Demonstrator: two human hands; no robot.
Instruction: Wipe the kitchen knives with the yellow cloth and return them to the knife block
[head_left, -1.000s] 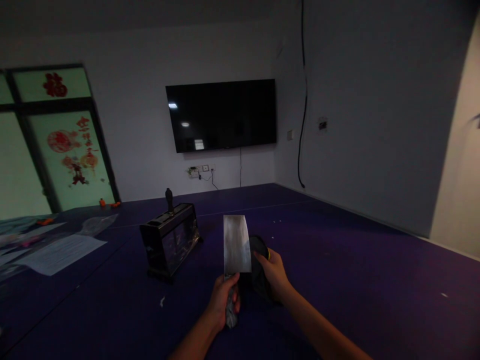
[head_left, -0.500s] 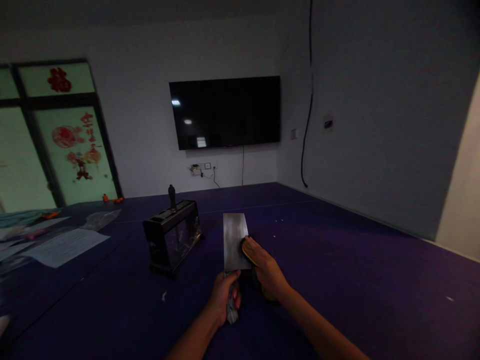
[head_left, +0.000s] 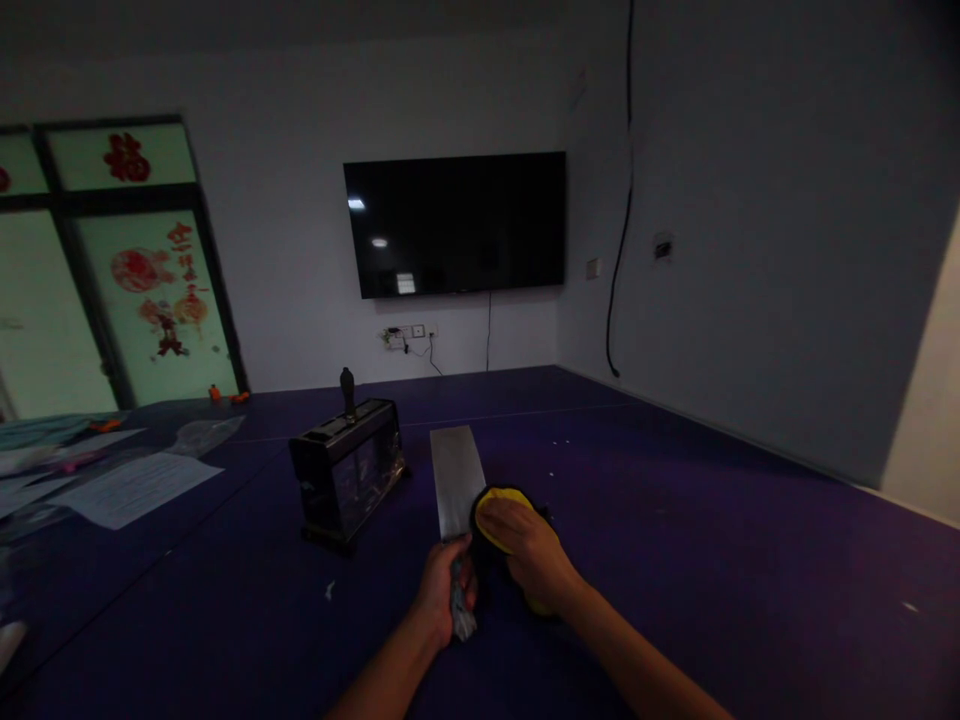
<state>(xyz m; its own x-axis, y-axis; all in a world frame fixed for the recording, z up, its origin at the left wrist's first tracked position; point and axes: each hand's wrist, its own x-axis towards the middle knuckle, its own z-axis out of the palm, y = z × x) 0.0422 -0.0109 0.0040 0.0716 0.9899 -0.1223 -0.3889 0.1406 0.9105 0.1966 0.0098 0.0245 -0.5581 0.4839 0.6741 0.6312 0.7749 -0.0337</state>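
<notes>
My left hand (head_left: 442, 592) is wrapped round the handle of a cleaver (head_left: 457, 478), whose broad grey blade points away from me. Crumpled, greyish wrapping shows at the handle's lower end. In my right hand (head_left: 529, 548) is a yellow cloth with a black edge (head_left: 504, 494), pressed under the fingers beside the blade's right edge, close to the handle. Whether the cloth touches the blade there I cannot tell. Left of the cleaver stands a black knife block (head_left: 349, 470) with clear sides, one dark handle sticking up from its top.
All this is on a purple surface (head_left: 660, 560) that runs to the walls. Printed paper sheets (head_left: 142, 490) and clear plastic (head_left: 206, 435) lie at the left, with small orange items (head_left: 225, 395) behind. A television (head_left: 457, 225) hangs on the far wall; a black cable (head_left: 621, 240) hangs at right.
The cloth has moved down along the blade toward the handle, and its yellow face now shows more. The cleaver has tilted a little to the left. The view has shifted slightly.
</notes>
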